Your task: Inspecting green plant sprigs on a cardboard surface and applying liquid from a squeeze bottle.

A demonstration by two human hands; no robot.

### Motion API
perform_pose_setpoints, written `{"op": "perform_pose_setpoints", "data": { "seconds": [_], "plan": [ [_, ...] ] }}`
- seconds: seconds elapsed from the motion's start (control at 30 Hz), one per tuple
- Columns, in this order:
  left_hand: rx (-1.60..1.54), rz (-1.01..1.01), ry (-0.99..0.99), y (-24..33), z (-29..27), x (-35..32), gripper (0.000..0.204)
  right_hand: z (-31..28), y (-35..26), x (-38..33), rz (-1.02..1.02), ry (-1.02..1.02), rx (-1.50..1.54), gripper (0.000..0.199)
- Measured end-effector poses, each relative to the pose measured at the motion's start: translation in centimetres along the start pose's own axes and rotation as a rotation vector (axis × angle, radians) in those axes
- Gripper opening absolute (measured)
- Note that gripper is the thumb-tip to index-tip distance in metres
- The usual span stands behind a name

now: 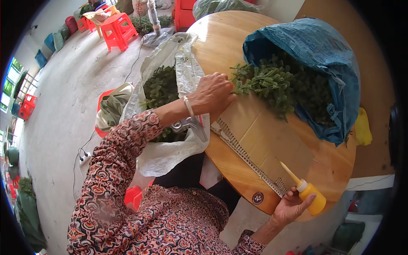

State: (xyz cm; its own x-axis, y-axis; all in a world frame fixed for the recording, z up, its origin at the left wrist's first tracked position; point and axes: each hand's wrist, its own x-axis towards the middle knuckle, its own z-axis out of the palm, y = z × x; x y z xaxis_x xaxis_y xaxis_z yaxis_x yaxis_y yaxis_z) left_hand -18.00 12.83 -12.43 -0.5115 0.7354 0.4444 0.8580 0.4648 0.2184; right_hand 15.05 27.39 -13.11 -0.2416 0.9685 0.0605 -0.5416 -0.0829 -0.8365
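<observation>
Green twigs (272,87) spill from a blue bag (314,46) on the round tabletop (221,38); left hand (212,94) is closed on some, right hand (291,206) grips a yellow glue bottle (310,196) at the near edge

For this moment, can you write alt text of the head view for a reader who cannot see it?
A person's left hand rests on green artificial sprigs spilling from a blue bag on a round wooden table, while the right hand holds a yellow squeeze bottle beside a cardboard sheet. A white bag of greenery sits left.
</observation>
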Motion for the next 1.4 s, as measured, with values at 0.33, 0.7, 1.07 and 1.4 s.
{"op": "perform_pose_setpoints", "data": {
  "seconds": [0.33, 0.7, 1.07, 1.4],
  "plan": [
    [-0.072, -0.08, -0.107, 6.2, -3.4, -2.3, 0.041, -1.0, -0.5, 0.0, 0.038, -0.019, 0.062, 0.043],
    [-0.537, 0.203, 0.155, 6.5, -1.8, -4.2, 0.015, -1.3, -0.6, 0.1, 0.031, -0.044, 0.103, 0.045],
    [-0.401, 0.196, 0.026, 7.8, 0.2, -5.3, 0.027, -1.3, -0.6, 0.1, 0.059, -0.024, 0.111, 0.048],
    [-0.369, 0.332, -0.007, 7.1, 1.1, -4.3, 0.021, -1.1, -0.7, -0.1, 0.06, -0.045, 0.15, 0.048]
  ]
}}
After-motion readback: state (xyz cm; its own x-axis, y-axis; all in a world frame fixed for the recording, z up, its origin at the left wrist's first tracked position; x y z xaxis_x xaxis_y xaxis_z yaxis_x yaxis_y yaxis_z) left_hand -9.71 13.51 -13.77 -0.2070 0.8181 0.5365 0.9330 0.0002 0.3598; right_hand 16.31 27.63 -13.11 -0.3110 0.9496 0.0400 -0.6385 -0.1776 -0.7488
